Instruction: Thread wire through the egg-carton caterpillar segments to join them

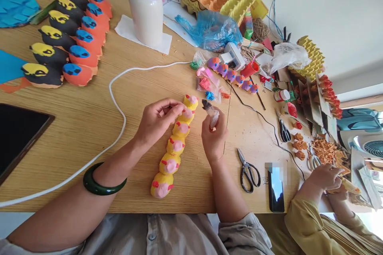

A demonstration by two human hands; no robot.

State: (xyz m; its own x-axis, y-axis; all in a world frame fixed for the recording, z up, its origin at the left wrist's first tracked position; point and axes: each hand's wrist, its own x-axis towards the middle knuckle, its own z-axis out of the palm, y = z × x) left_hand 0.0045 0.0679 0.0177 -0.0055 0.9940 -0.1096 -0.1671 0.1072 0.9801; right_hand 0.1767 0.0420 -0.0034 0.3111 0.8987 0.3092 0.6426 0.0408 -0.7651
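Observation:
A row of yellow egg-carton cups (170,165) with pink and red clay-like pieces on each bump lies on the table in front of me. My left hand (161,117) reaches over its far end, thumb and fingertips pinched together at one of the upper bumps. Whatever is between those fingertips is too small or hidden to make out. To the right of the row, my right hand (214,135) is closed round a small clear plastic bag (213,115). Dark, clay-like material (206,104) sticks out of the bag's top.
Scissors (249,170) and a phone (275,189) lie to the right, near a co-worker's hand (326,177). Painted carton rows (80,53) and a white bottle (146,12) stand at the back left. A white cable (112,87) crosses the table; bagged coloured clay (205,83) lies ahead.

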